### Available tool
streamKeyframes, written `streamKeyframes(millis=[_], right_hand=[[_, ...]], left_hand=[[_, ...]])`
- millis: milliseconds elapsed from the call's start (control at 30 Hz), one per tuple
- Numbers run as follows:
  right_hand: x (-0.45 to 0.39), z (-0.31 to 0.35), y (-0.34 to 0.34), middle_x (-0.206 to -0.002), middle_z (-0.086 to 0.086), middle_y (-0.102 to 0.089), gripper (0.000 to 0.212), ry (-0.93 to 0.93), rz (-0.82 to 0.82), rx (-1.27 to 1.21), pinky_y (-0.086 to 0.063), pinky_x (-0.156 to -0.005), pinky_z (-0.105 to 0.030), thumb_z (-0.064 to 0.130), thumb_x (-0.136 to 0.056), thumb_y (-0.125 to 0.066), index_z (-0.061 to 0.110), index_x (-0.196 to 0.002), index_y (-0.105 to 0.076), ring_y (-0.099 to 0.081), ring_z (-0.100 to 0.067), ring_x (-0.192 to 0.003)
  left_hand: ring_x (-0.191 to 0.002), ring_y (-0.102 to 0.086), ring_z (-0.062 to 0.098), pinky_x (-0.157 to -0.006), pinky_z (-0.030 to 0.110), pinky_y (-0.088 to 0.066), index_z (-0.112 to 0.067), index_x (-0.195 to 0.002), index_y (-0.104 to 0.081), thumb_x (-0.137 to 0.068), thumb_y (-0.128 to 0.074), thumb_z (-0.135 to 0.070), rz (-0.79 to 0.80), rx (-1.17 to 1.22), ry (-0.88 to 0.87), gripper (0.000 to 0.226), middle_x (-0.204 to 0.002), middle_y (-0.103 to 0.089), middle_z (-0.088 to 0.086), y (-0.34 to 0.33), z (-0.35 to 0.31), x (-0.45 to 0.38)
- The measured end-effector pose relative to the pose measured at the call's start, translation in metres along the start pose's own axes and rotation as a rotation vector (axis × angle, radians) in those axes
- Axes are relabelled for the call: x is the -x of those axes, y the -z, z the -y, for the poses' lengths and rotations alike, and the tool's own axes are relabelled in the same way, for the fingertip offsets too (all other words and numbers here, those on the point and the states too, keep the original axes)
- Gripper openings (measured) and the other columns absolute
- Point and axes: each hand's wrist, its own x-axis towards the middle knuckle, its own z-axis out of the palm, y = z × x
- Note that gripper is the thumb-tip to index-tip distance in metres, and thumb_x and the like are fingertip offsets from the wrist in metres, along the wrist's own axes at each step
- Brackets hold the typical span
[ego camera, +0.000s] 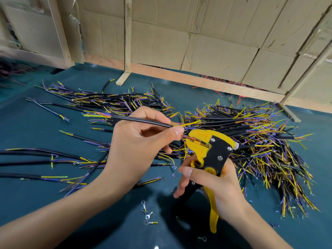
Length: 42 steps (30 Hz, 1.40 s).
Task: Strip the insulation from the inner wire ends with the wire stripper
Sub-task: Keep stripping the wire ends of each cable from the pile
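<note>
Pinching the black cable (142,121) in the left hand (136,141), feed one inner wire squarely into the wire stripper (210,150) gripped by the right hand (215,187) before squeezing.

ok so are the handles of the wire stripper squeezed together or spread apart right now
Spread apart. The wire stripper's black and yellow handles diverge below the right hand, whose grip is loose around them, so the squeeze has not happened yet.

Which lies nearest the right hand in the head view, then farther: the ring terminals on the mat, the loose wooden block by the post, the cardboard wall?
From the right hand:
1. Ring terminals, on the mat to its left, nearest.
2. Wooden block, far up-left by the post.
3. Cardboard wall, behind everything, farthest.
</note>
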Motion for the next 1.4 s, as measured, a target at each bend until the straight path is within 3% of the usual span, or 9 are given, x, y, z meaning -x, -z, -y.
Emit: streamKeyframes(millis=[267,433,567,700,833,967,1133,1267,1400], right_hand=[[0.007,-0.007,-0.008,-0.043,-0.014,-0.045,0.034,-0.015,-0.088,-0.037,-0.046,-0.04,-0.033,0.022,-0.065,-0.079,0.002,-0.053,-0.053,-0.043,-0.026,-0.031],[-0.002,-0.004,-0.01,-0.058,-0.019,-0.055,0.042,-0.046,-0.047,-0.266,-0.054,-0.058,-0.051,0.022,-0.066,-0.088,0.004,-0.102,-0.074,-0.059,-0.035,-0.049],[-0.009,0.001,-0.004,-0.067,-0.018,-0.059,0.055,-0.008,-0.075,-0.278,-0.056,-0.062,-0.049,0.031,-0.07,-0.092,-0.001,-0.109,-0.07,-0.06,-0.034,-0.055],[-0.011,-0.002,0.004,-0.069,-0.021,-0.061,0.019,0.014,-0.173,-0.203,-0.057,-0.061,-0.047,0.014,-0.079,-0.079,0.003,-0.093,-0.073,-0.06,-0.035,-0.054],[-0.014,0.007,0.017,-0.07,-0.018,-0.061,0.004,0.122,-0.249,-0.179,-0.056,-0.062,-0.048,0.009,-0.083,-0.072,0.006,-0.083,-0.069,-0.059,-0.034,-0.055],[-0.019,0.025,0.041,-0.083,-0.015,-0.068,0.007,0.297,-0.375,-0.178,-0.056,-0.066,-0.045,0.005,-0.088,-0.069,0.008,-0.094,-0.068,-0.061,-0.031,-0.06],[-0.022,0.03,0.057,-0.13,-0.015,-0.068,0.025,0.333,-0.41,-0.18,-0.055,-0.069,-0.042,-0.002,-0.089,-0.063,0.013,-0.109,-0.069,-0.061,-0.024,-0.068],[-0.02,0.024,0.056,-0.106,-0.02,-0.072,0.022,0.337,-0.403,-0.191,-0.053,-0.069,-0.044,-0.002,-0.092,-0.061,0.007,-0.109,-0.071,-0.058,-0.027,-0.061],[-0.015,0.015,0.045,-0.09,-0.024,-0.071,0.016,0.289,-0.312,-0.153,-0.054,-0.066,-0.045,0.002,-0.088,-0.064,0.005,-0.104,-0.069,-0.06,-0.032,-0.059]], left_hand=[[-0.064,-0.07,0.011,-0.059,0.017,-0.051,-0.019,-0.074,-0.068,-0.069,-0.088,-0.016,-0.019,-0.094,0.043,0.022,-0.07,-0.075,0.002,0.006,0.001,-0.005],[-0.051,-0.056,0.003,-0.054,0.014,-0.043,-0.016,-0.077,-0.067,-0.074,-0.087,-0.016,-0.064,-0.101,0.077,0.02,-0.06,-0.067,-0.006,0.011,0.004,-0.014],[-0.05,-0.05,0.011,-0.048,0.023,-0.039,-0.02,-0.076,-0.07,-0.072,-0.09,-0.02,0.235,-0.193,0.23,0.02,-0.06,-0.066,0.001,0.018,0.011,-0.019],[-0.062,-0.06,0.01,-0.05,0.023,-0.042,-0.017,-0.085,-0.072,-0.083,-0.081,-0.026,0.448,-0.189,0.399,0.013,-0.077,-0.076,0.003,0.016,0.024,-0.015],[-0.07,-0.058,-0.006,-0.065,0.007,-0.039,-0.028,-0.1,-0.061,-0.082,-0.081,-0.039,0.598,-0.805,0.207,0.029,-0.083,-0.073,-0.012,0.035,0.027,-0.029],[-0.081,-0.041,-0.005,-0.078,0.013,-0.034,-0.029,-0.097,-0.058,-0.086,-0.076,-0.042,0.852,-1.272,0.008,0.025,-0.094,-0.044,-0.016,0.052,0.026,-0.038],[-0.086,-0.043,0.002,-0.079,0.018,-0.034,-0.031,-0.088,-0.062,-0.094,-0.067,-0.029,0.872,-1.278,0.006,0.008,-0.098,-0.044,-0.011,0.053,0.033,-0.036],[-0.082,-0.052,-0.004,-0.073,0.011,-0.037,-0.032,-0.086,-0.061,-0.096,-0.063,-0.022,0.686,-1.045,-0.037,0.014,-0.089,-0.056,-0.014,0.046,0.026,-0.035],[-0.065,-0.06,0.01,-0.059,0.025,-0.051,-0.015,-0.088,-0.061,-0.098,-0.058,-0.016,0.431,-0.291,0.259,0.01,-0.076,-0.066,-0.002,0.034,0.007,-0.035]])
